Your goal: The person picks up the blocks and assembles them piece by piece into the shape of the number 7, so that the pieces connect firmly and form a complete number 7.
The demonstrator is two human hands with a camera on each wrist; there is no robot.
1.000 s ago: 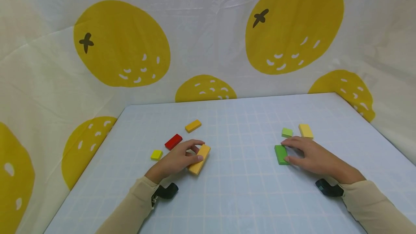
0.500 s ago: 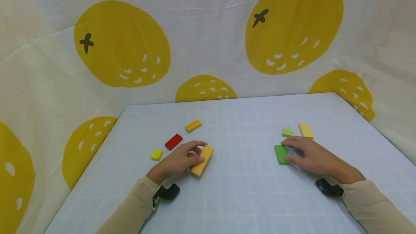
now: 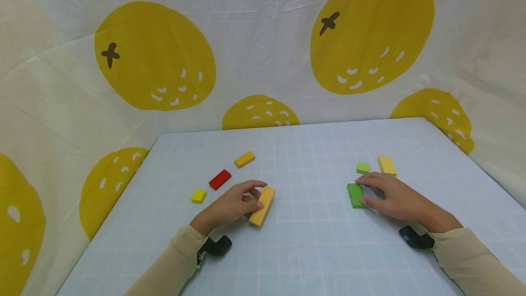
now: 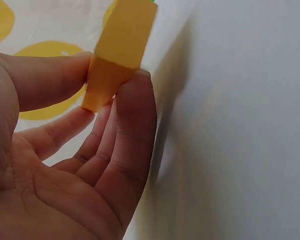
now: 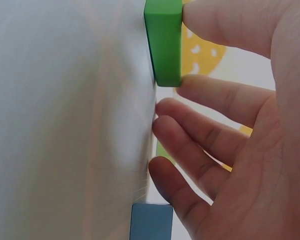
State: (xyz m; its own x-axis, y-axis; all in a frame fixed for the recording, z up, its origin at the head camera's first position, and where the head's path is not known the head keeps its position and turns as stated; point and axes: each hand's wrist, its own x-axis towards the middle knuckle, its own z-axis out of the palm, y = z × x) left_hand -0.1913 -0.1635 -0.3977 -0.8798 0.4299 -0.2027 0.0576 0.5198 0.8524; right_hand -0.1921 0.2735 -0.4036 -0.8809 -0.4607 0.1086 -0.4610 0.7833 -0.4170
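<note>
In the head view my left hand (image 3: 238,203) holds an orange-yellow block (image 3: 262,207) by its edges. The left wrist view shows the same block (image 4: 124,37) pinched between thumb and fingertips, held off the table surface. My right hand (image 3: 396,199) rests beside a green block (image 3: 355,195) lying flat on the table. In the right wrist view the thumb and index fingertip touch the upper edge of that green block (image 5: 167,47), while the other fingers lie loosely apart. Near the little finger is a blue block (image 5: 151,222), hidden in the head view.
On the left lie a small yellow block (image 3: 198,196), a red block (image 3: 219,179) and an orange block (image 3: 244,159). Beyond my right hand are a light green block (image 3: 363,167) and a pale yellow block (image 3: 387,166). A patterned curtain (image 3: 263,49) stands behind the table (image 3: 308,250).
My left hand has moved right and slightly nearer to me, carrying the orange-yellow block along. The right hand and the green block have stayed where they were.
</note>
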